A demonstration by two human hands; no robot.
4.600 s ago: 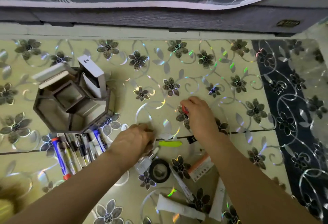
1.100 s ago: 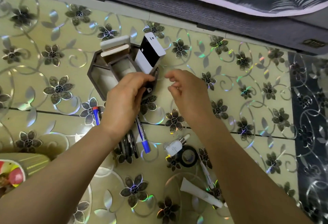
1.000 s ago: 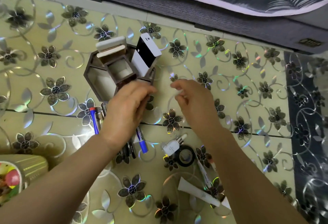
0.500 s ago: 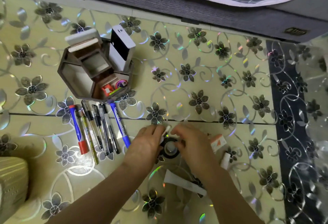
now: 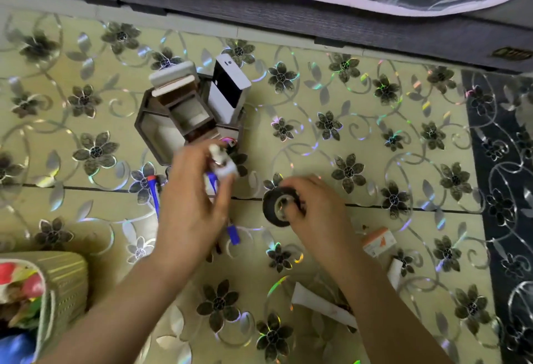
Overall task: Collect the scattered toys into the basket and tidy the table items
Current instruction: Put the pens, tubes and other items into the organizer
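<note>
My left hand point(image 5: 191, 205) grips a small white dropper bottle point(image 5: 222, 163), lifted just in front of the brown hexagonal desk organiser point(image 5: 153, 127). My right hand point(image 5: 320, 213) holds a black roll of tape point(image 5: 278, 206) above the table. A white power bank point(image 5: 229, 91) and a white box point(image 5: 173, 75) stand in the organiser's compartments. Blue pens point(image 5: 154, 195) lie under my left hand, mostly hidden. The ribbed basket point(image 5: 67, 280) with colourful toys sits at the lower left.
White tubes point(image 5: 323, 304) and a small orange-and-white box point(image 5: 379, 241) lie by my right forearm. The table has a shiny floral cover point(image 5: 375, 138) with a dark band on the right. A bed edge point(image 5: 346, 29) runs along the far side.
Both hands have lifted off the table: the left took up the dropper bottle and moved towards the organiser, the right picked up the tape roll. The view shifted left and the basket reappeared.
</note>
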